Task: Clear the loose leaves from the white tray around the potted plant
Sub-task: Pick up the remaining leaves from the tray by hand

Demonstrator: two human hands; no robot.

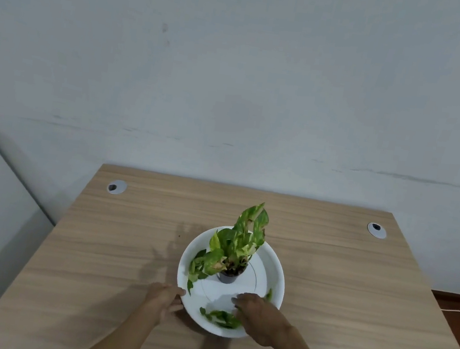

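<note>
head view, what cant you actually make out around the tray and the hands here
- Head view: whatever lies under the right hand on the white tray; the hand covers it, so a grip on leaves cannot be told.
- The left hand at the tray's rim: fingertips blurred, contact unclear.
- The loose leaves near the front rim: smeared, count unclear.
- The pot: mostly hidden by the plant's foliage.

Loose green leaves (221, 318) on white tray (278, 274)
</note>
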